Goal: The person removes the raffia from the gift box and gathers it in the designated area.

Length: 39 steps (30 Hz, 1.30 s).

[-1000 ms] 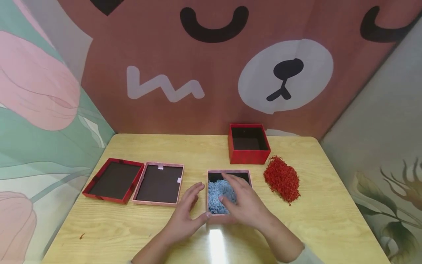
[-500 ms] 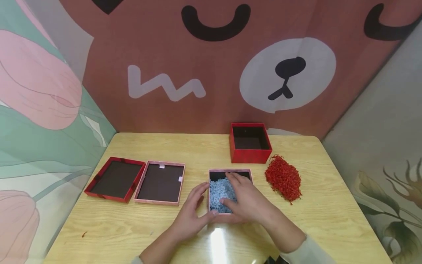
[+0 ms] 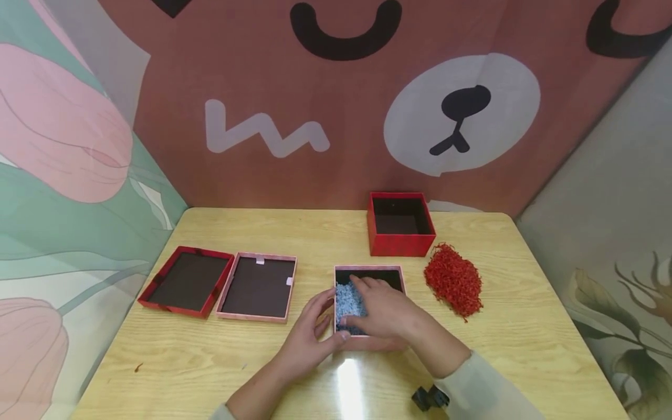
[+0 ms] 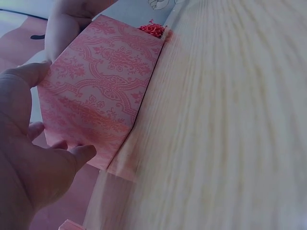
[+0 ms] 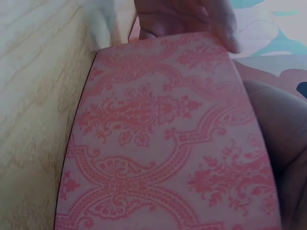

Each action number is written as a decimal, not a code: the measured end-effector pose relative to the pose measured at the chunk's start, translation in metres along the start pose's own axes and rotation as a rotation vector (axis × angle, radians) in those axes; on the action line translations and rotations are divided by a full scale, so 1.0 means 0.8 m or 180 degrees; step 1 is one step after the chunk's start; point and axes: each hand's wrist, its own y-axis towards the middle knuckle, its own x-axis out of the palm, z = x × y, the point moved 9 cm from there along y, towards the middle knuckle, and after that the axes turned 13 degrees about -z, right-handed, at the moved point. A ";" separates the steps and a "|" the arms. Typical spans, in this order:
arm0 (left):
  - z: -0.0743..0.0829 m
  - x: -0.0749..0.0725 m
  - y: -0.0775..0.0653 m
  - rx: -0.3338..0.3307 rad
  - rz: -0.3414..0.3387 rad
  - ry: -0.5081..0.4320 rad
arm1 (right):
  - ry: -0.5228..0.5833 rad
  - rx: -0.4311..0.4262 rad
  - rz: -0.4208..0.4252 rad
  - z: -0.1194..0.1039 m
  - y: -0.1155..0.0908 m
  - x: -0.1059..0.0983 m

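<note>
A pink patterned box (image 3: 374, 344) stands uncovered on the table, its inside dark. Light-blue shredded paper (image 3: 346, 299) fills the left part of it. My right hand (image 3: 387, 309) reaches down into the box from the right, its extended fingers on the shredded paper and covering part of it. At the left front corner, my left hand (image 3: 310, 344) braces the box, thumb at the front rim and fingers spread along the left wall. The left wrist view shows those fingertips against the box's patterned side (image 4: 100, 86).
Behind stands a deeper red box (image 3: 401, 245), open at the top. A heap of red shredded paper (image 3: 454, 281) lies at the right. To the left, a red lid (image 3: 186, 281) and a pink lid (image 3: 257, 289) lie inside up. A small black object (image 3: 430, 398) sits beside the right sleeve.
My right hand has gone lower and leftward over the blue shredded paper. My left hand has closed in on the box's left side. The black object has come into view at the bottom.
</note>
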 end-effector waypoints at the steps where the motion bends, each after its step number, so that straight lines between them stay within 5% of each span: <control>1: -0.001 0.000 0.000 -0.0014 -0.0004 -0.0012 | -0.0012 -0.0011 -0.0053 0.000 0.003 0.002; 13: -0.001 -0.001 0.001 -0.0008 -0.0020 -0.0078 | -0.0153 -0.0096 -0.0434 0.003 0.023 0.022; 31: 0.001 -0.001 0.002 -0.0032 -0.0053 -0.0103 | -0.0129 -0.0770 -0.0714 -0.011 0.027 0.031; 39: 0.001 -0.002 0.002 0.0007 -0.0075 -0.0118 | 0.0058 -0.0711 -0.1001 -0.010 0.026 0.036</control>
